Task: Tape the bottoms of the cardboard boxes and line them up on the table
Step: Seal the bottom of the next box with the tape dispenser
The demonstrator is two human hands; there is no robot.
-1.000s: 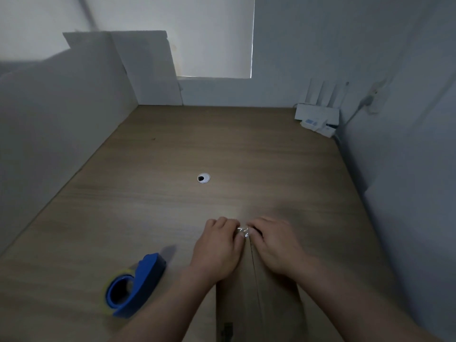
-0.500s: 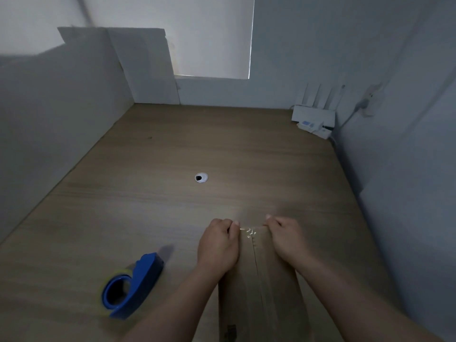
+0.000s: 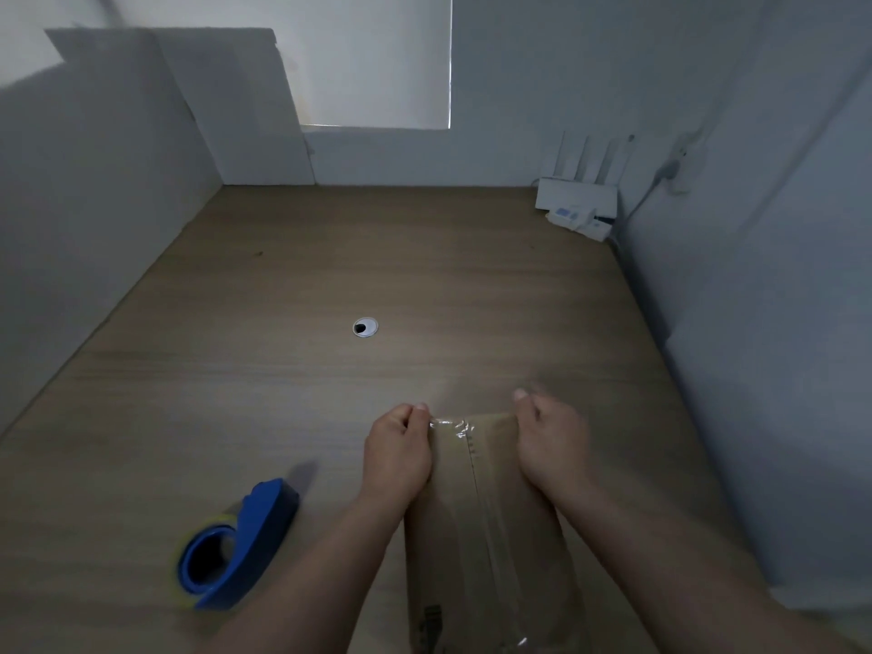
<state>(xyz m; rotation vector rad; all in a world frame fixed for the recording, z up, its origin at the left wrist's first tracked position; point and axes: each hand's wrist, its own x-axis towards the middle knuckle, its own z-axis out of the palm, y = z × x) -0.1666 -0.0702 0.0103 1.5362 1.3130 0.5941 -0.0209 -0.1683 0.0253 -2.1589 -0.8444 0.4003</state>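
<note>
Pale wood-grain surface (image 3: pixel 236 370) fills a white-walled cubicle, and at its near edge, directly in front of the person, sits the brown cardboard box (image 3: pixel 439 549), turned so its flap seam faces up and can be reached. A strip of clear packing tape (image 3: pixel 450 426) runs along that seam, and its far end lies crinkled at the box's far edge. The left grip (image 3: pixel 398 453) has its fingers curled and pinches that crinkled end, probably to pull it taut and fold it over the edge so it anchors on the side wall. The right grip (image 3: pixel 552 446), somewhat blurred, curls over the box's far right corner, which seems meant to steady the box and keep the flaps shut. With the two apart, the seam between them stays in view.

Just left of the box a blue plastic tape dispenser (image 3: pixel 240 545) lies on its side, close enough to pick up for the next box. Further out are a round grey cable hole (image 3: pixel 365 327), a white router with upright antennas (image 3: pixel 576 200) in the far right corner, and white boards (image 3: pixel 236 110) leaning at the far left
</note>
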